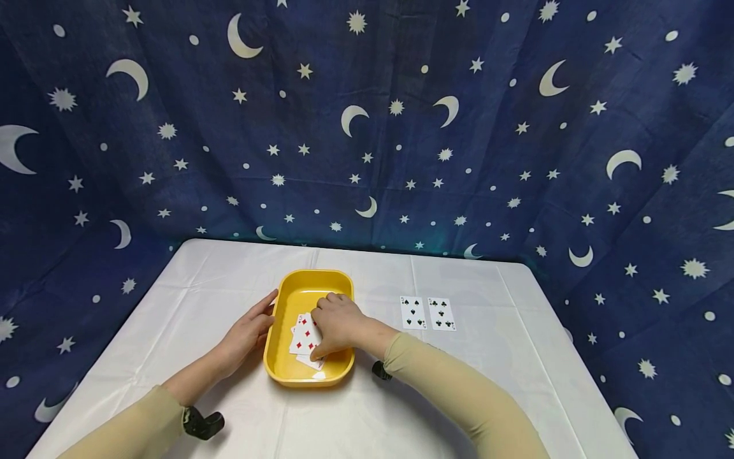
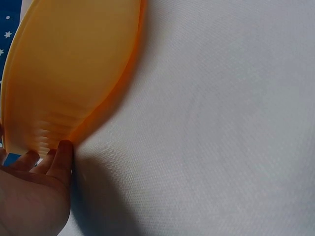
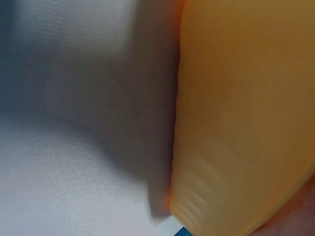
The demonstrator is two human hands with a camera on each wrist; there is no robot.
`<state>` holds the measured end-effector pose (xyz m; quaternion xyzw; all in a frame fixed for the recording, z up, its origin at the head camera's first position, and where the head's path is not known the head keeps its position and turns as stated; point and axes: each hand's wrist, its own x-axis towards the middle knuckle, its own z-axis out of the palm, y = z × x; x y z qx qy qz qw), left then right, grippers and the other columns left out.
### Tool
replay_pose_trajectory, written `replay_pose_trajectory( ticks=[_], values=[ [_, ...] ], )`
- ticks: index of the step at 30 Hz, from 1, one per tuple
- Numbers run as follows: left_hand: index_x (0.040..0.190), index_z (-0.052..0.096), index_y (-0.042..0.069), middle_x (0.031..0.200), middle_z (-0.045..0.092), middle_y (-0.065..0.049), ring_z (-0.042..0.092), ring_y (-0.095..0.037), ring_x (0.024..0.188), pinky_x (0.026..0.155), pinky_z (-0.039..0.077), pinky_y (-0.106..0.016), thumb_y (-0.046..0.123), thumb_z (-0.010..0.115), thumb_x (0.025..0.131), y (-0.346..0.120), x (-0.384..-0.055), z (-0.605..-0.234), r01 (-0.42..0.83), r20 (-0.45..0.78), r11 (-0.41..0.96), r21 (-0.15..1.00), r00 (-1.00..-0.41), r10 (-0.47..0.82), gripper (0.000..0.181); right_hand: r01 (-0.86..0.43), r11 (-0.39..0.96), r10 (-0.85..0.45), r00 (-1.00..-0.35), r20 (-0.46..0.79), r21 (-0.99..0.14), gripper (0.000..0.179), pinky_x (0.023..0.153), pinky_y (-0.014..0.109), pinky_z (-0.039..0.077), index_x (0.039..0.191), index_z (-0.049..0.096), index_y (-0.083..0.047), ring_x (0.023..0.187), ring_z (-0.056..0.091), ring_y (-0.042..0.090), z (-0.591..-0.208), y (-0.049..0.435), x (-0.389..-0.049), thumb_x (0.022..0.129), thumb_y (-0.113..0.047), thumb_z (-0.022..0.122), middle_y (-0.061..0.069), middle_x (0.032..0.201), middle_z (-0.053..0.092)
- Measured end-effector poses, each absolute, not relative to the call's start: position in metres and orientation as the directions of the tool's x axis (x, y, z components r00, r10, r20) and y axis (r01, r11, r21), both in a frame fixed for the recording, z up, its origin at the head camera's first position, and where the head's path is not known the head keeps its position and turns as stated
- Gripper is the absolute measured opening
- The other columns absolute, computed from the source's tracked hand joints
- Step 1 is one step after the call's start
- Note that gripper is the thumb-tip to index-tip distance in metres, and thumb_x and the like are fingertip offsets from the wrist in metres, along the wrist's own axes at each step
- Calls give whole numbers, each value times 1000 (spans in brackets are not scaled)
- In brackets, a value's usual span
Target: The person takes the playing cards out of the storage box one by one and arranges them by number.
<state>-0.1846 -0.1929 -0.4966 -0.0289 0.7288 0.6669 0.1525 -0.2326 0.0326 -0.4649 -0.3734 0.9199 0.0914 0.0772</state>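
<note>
A yellow tray [image 1: 309, 382] sits on the table with several playing cards in it, overlapping each other. The top one, a five of diamonds [image 1: 304, 335], lies face up, its right part hidden under my right hand [image 1: 338, 325]. That hand reaches over the tray's right rim, fingers bent, thumb at the card's lower right edge. My left hand [image 1: 246, 335] is at the tray's left side, its extended fingers touching the outer wall, as the left wrist view also shows. Mostly the tray's outer wall [image 3: 236, 108] fills the right wrist view.
To the right of the tray, a five of spades [image 1: 413, 313] and a five of clubs [image 1: 442, 314] lie face up side by side on the white tablecloth [image 1: 367, 421]. Behind the table hangs a dark blue curtain [image 1: 390, 172] with moons and stars.
</note>
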Motion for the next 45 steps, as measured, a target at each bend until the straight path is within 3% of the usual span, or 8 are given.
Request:
replay_pose_trajectory(
  ticks=[35, 45],
  values=[
    [166, 14, 26, 169, 17, -19, 32, -37, 149, 118, 30, -51, 19, 41, 107, -190, -183, -492, -239, -254, 103, 966, -952, 171, 65, -722, 689, -706, -688, -171, 59, 73, 112, 37, 34, 133, 62, -19, 116, 44, 18, -462, 40, -234, 74, -59, 78, -2, 124, 56],
    [166, 14, 27, 169, 16, -18, 31, -38, 149, 118, 30, -51, 19, 42, 107, -190, -183, -492, -236, -252, 110, 966, -953, 170, 66, -722, 685, -699, -689, -192, 99, 87, 118, 42, 28, 135, 62, -21, 121, 44, 18, -466, 37, -234, 71, -79, 73, -4, 126, 56]
  ],
)
